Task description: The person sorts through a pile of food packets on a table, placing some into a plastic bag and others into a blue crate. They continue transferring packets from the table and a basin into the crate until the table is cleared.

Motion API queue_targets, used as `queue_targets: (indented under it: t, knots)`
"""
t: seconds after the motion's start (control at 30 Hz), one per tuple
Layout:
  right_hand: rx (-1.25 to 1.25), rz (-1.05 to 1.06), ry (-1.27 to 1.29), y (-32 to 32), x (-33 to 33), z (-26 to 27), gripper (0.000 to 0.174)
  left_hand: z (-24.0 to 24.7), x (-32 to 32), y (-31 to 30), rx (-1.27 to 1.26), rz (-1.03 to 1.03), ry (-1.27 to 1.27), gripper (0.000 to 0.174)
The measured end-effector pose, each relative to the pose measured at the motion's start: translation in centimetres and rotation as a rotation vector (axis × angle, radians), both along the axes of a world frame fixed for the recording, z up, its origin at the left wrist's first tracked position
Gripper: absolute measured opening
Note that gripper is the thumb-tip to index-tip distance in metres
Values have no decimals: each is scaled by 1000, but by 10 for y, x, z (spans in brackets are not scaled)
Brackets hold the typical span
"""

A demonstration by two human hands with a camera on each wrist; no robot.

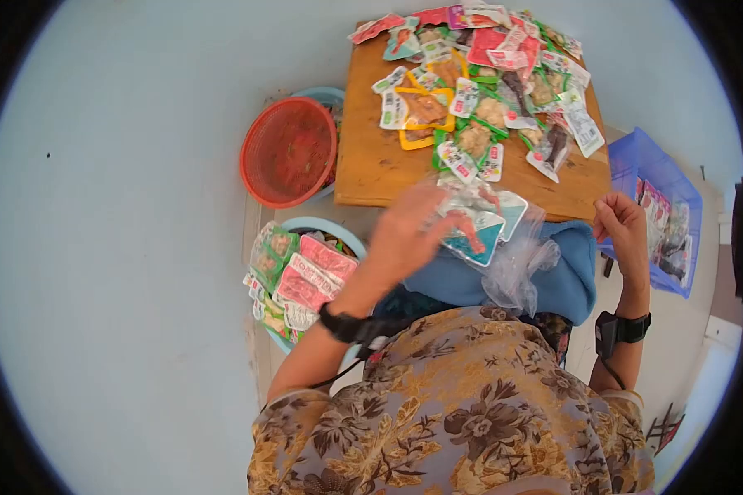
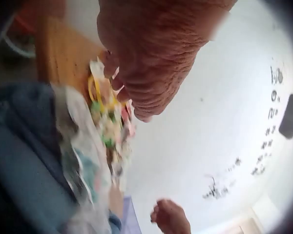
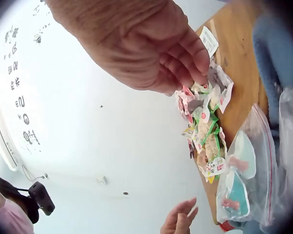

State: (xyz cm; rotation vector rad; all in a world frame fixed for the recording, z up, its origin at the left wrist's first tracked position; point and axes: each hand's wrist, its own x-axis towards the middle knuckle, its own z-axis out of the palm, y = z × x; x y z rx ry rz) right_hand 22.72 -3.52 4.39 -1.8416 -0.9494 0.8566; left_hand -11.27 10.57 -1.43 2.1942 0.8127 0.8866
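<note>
A clear zip bag (image 1: 516,256) with teal-and-white packets (image 1: 475,235) inside lies across the blue cloth at the table's near edge; the right wrist view shows the bag (image 3: 256,146) with its red seal line. My left hand (image 1: 409,231), blurred, is just left of the bag, and in the right wrist view that hand (image 3: 179,218) is raised with fingers apart, holding nothing visible. To the right of the bag, my right hand (image 1: 623,227) hangs in the air by the table corner, fingers loosely bent and empty; it shows large in its own wrist view (image 3: 146,48).
Many food packets (image 1: 479,107) are spread over the wooden table (image 1: 367,165). On the left are a red basket (image 1: 289,153) on a blue basin and another basin (image 1: 351,239) heaped with packets. A purple crate (image 1: 677,177) with packets is at the right.
</note>
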Motion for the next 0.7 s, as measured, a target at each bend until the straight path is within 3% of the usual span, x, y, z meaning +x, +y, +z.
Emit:
queue_targets:
  t: [0.03, 0.1, 0.13, 0.2, 0.23, 0.3, 0.37, 0.5, 0.57, 0.7]
  knots:
    - [-25, 16, 4, 3, -5, -1, 17, 0, -39, 8, -62, 91, 41, 33]
    - [-35, 61, 10, 9, -15, -1, 17, -3, -110, 6, -187, 518, 134, 30]
    - [-35, 90, 18, 12, -20, -2, 18, -25, -156, 3, -55, 664, 263, 29]
    - [-56, 116, 13, 17, -28, -2, 18, -44, -220, -20, -329, 959, 200, 29]
    - [-71, 134, 11, 19, -31, -2, 19, -55, -241, -36, -385, 993, 41, 30]
    - [-87, 150, 14, 24, -34, -5, 19, -70, -268, -63, -809, 1200, -203, 35]
    - [-107, 167, 19, 28, -37, -7, 19, -93, -288, -80, -1088, 1230, -428, 44]
    - [-132, 184, 8, 32, -40, -8, 19, -104, -282, -86, -1127, 1281, -428, 52]
    - [-131, 195, 5, 32, -41, -7, 19, -97, -272, -77, -1151, 1304, -229, 57]
    - [-128, 182, -7, 29, -40, -7, 16, -104, -266, -68, -1168, 1362, -186, 59]
